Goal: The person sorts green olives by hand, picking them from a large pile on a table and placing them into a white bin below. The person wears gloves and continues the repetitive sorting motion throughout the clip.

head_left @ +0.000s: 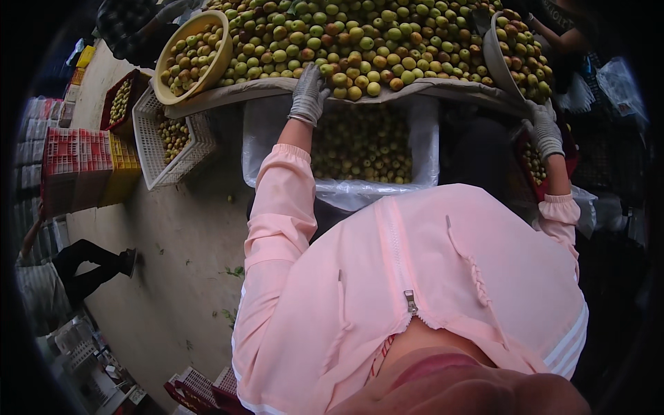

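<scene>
My left hand [309,95], in a pale striped knit glove, rests over the padded cloth edge [263,88] of a sorting table. Its fingers are stretched out against the nearest of many small round green and reddish fruits [373,62], which look like jujubes. At the right, my right hand [544,131], gloved the same way, is up against the near end of a grey basin [499,59] heaped with this fruit. Its fingertips are dim and partly hidden, so their grip does not show. Between my arms, below the table edge, stands a plastic-lined crate [425,149] holding more fruit.
A yellow basin [221,59] of fruit sits at the table's left corner. Left of me are a white crate [151,149] with fruit, a dark red crate [135,86] and stacked red and yellow crates [79,162]. Other people work across the table; a person's legs [97,266] show at far left.
</scene>
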A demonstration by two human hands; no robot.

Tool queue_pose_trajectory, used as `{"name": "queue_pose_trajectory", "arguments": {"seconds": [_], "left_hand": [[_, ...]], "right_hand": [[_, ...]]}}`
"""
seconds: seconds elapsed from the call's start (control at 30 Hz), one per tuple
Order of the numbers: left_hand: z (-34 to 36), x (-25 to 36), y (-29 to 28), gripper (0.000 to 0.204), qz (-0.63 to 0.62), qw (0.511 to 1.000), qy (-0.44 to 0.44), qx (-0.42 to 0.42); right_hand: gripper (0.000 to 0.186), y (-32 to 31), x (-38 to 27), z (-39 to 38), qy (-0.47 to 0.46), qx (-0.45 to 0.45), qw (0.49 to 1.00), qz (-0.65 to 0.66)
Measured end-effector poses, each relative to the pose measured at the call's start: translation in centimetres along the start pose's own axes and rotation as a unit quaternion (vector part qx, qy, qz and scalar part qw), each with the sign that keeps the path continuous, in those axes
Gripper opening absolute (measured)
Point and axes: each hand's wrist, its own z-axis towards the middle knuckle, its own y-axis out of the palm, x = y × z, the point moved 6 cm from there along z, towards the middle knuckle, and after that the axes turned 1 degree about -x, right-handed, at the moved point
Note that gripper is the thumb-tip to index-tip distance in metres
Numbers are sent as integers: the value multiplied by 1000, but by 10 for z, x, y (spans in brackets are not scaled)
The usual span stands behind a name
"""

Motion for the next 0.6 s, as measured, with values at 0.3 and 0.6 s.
{"name": "queue_pose_trajectory", "arguments": {"seconds": [0.3,0.6], "left_hand": [[23,-10,-1,49,622,710,275,-180],[-27,-11,45,71,793,545,254,-97]], "right_hand": [[42,-6,-278,92,-272,6,948,165],[34,2,-340,152,-308,210,907,196]]}}
